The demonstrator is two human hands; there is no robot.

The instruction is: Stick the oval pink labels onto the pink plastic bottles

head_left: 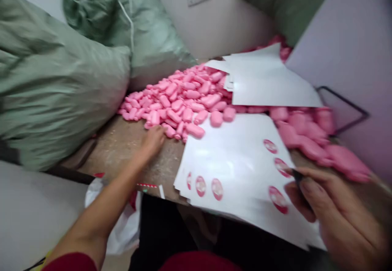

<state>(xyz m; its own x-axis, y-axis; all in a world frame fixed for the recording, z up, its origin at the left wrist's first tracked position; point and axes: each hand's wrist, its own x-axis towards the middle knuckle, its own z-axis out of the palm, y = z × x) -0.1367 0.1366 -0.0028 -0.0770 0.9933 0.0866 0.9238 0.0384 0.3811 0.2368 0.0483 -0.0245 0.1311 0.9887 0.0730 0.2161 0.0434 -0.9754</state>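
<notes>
My left hand (154, 141) reaches to the near edge of a heap of small pink plastic bottles (192, 94). Its fingertips meet a bottle there, but blur hides whether they grip it. Between the thumb and fingers of my right hand (333, 205) is a slim dark tool (301, 187), its kind unclear. The tool's tip is beside a round red-and-white sticker (281, 167) on the sticker sheets (235, 152). More such stickers line the right side and the lower left corner of the top sheet. Two bottles rest on the sheet's far edge.
Large green sacks (61, 75) bulge at the left and back of the brown table (122, 144). More white sheets (269, 81) lie over the bottles at the back right. A black bent bar (346, 99) sticks out near the right-hand panel (352, 58). A white bag (122, 230) hangs below the table edge.
</notes>
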